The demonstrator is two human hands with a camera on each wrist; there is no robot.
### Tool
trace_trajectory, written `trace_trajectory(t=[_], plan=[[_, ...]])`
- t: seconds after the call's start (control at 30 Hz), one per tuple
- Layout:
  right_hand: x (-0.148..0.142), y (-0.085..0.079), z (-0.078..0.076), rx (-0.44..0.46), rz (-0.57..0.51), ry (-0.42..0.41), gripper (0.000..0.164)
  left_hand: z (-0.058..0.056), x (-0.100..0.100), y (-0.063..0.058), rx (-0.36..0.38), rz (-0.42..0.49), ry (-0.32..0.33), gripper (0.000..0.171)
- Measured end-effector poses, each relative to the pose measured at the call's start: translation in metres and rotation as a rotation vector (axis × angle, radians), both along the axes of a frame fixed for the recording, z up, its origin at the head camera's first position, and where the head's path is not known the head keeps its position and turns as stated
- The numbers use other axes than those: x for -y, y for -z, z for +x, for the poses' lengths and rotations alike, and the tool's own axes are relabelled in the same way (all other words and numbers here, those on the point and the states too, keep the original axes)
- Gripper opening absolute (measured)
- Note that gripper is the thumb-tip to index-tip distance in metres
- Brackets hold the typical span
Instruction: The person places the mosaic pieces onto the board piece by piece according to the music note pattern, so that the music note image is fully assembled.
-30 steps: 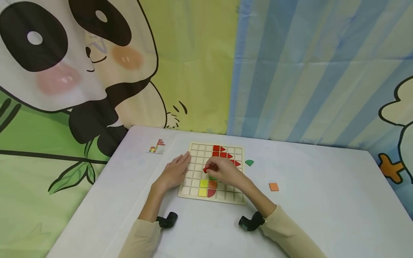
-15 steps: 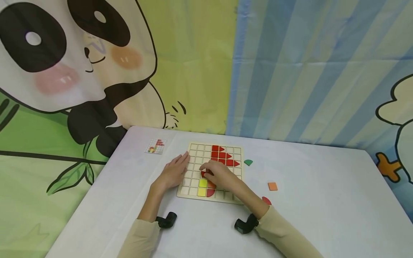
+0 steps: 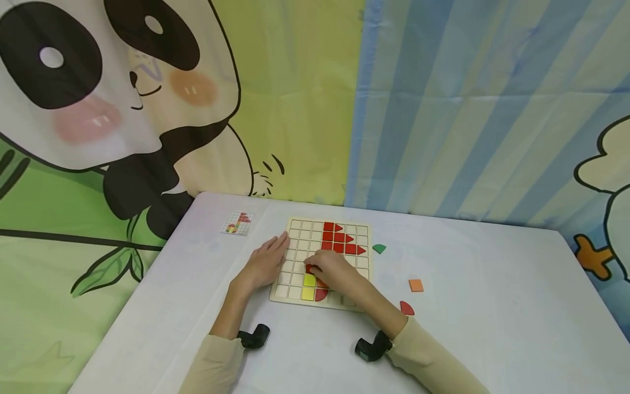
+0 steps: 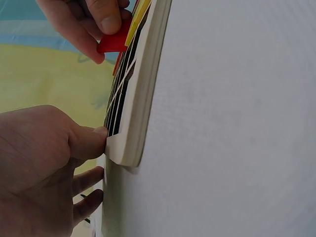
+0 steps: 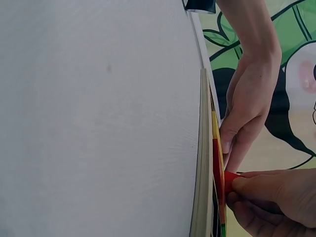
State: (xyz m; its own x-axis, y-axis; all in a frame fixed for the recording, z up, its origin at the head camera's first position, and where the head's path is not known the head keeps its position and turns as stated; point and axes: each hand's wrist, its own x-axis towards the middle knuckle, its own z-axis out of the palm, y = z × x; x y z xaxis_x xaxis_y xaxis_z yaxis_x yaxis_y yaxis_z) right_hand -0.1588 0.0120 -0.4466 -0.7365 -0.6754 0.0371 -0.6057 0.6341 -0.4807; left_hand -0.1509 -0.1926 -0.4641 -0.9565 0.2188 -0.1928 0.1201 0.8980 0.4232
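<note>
A wooden grid board (image 3: 297, 241) lies on the white table. My left hand (image 3: 266, 264) rests along its left edge, fingers extended; in the left wrist view the thumb (image 4: 89, 142) touches the board's side. Between thumb and fingers, my right hand (image 3: 337, 268) pinches a small red tile (image 4: 114, 40), held tilted at the board surface just beyond a yellow square (image 3: 309, 280). Below are another yellow square (image 3: 307, 294) and a red quarter-circle tile (image 3: 321, 295). Stepped rows of red squares and triangles (image 3: 338, 248) fill the upper part. The right hand hides the middle cells.
Right of the board lie a green quarter-circle tile (image 3: 379, 249), an orange square tile (image 3: 416, 285) and a red quarter-circle tile (image 3: 407, 308) close to the right forearm. A printed pattern card (image 3: 238, 224) lies at the back left.
My right hand has moved down and slightly left with the red tile, to beside the upper yellow square. The forearm has uncovered the loose red quarter-circle. My left hand stays in place.
</note>
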Motion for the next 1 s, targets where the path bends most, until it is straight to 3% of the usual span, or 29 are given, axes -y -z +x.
trace_trajectory(t=[0.53, 0.87, 1.0], plan=[[0.003, 0.0036, 0.0002, -0.138, 0.085, 0.026, 0.023, -0.0007, 0.0003, -0.0013, 0.03, 0.002, -0.008, 0.054], [0.0011, 0.0051, -0.0013, -0.081, 0.011, 0.049, 0.02, 0.0, -0.0002, -0.0026, 0.025, 0.013, -0.006, 0.054], [0.0004, 0.0068, -0.0017, -0.118, 0.021, 0.056, 0.016, -0.0005, -0.0001, -0.002, 0.017, 0.013, -0.004, 0.054]])
